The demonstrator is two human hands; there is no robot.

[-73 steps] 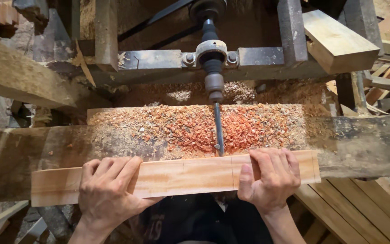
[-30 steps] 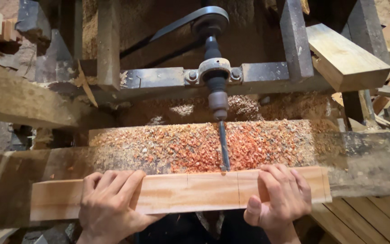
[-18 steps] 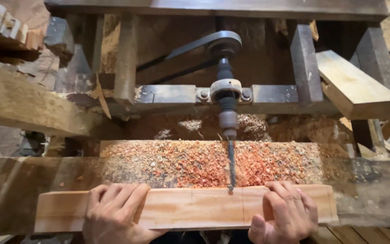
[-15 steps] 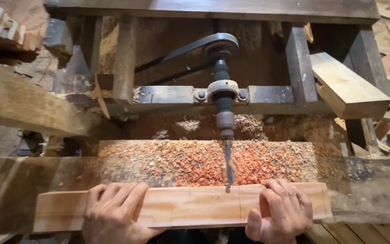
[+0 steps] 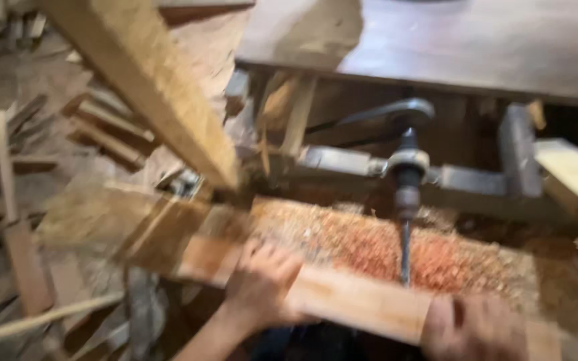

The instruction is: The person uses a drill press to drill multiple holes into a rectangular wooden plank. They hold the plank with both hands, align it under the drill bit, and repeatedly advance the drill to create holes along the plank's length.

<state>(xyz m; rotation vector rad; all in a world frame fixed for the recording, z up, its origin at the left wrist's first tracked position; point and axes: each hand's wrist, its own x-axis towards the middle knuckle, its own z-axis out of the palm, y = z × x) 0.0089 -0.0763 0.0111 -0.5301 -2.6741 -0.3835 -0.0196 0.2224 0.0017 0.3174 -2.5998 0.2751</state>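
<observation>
Sawdust-strewn bench [image 5: 369,241]; our view has swung left, blurred. Both hands, left hand [image 5: 262,284] and right hand [image 5: 476,327], still seemingly clasp the plank [image 5: 362,304] under the drill bit [image 5: 405,251].

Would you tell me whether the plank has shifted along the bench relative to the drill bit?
Cannot tell: the plank meets the drill bit as before, but the camera swung and blurred.

Left hand [image 5: 260,284] and right hand [image 5: 476,327] press a long pale wooden plank [image 5: 362,304] beneath a dark metal drill bit [image 5: 405,254]; picture blurred.
</observation>
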